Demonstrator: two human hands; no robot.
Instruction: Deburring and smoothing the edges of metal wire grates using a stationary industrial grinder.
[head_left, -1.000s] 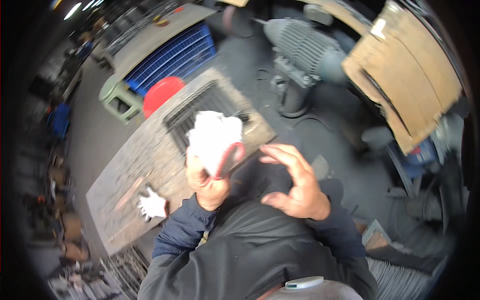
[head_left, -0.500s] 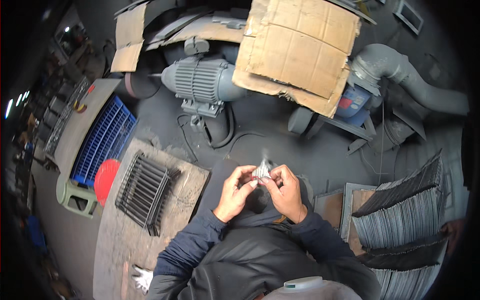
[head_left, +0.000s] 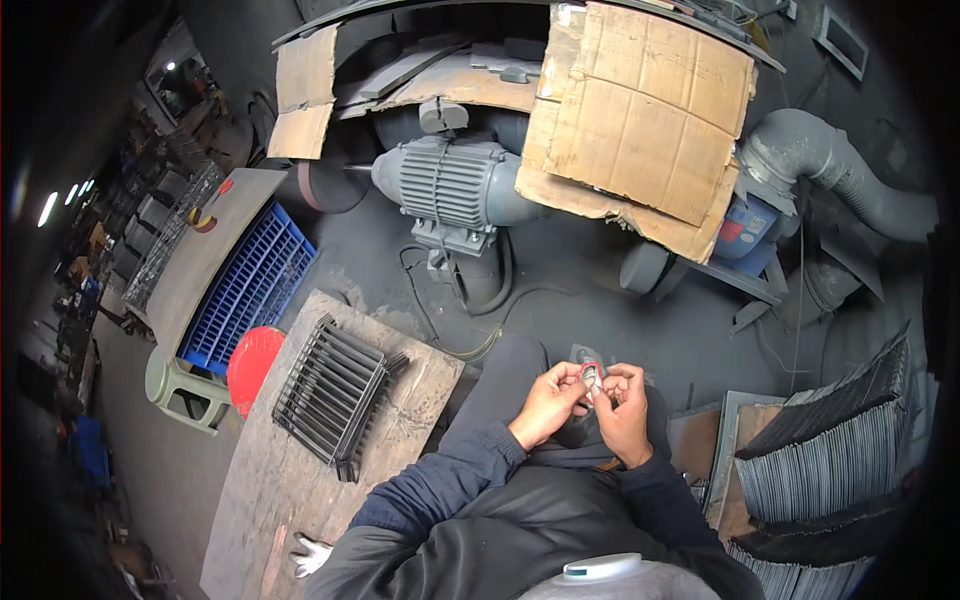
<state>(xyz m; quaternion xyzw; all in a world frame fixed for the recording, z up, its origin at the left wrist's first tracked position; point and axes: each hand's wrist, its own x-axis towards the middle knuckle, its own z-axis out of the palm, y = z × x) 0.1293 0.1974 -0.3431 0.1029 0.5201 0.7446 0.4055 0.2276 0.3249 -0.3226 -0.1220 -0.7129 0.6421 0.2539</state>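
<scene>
I see my left hand (head_left: 548,403) and right hand (head_left: 622,412) pinched together on a small red-and-grey roll of tape (head_left: 591,374), held over my lap just below the grey motor (head_left: 455,190). It looks light and stiff-rimmed; I would grip its outer edge, since the sticky end may cling.

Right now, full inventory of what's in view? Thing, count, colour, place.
Small grey and red rolled item: 1, pinched between both hands, centre.
Grey ribbed electric motor: 1, upper centre.
Brown cardboard sheets: several, top.
Black metal grille: 1, on worn board, lower left.
Blue plastic crate: 1, left.
Red round stool seat: 1, left.
Stacked grey grilles: many, right.
White glove: 1, bottom left.
Left hand: bare, on item.
Right hand: bare, on item.
</scene>
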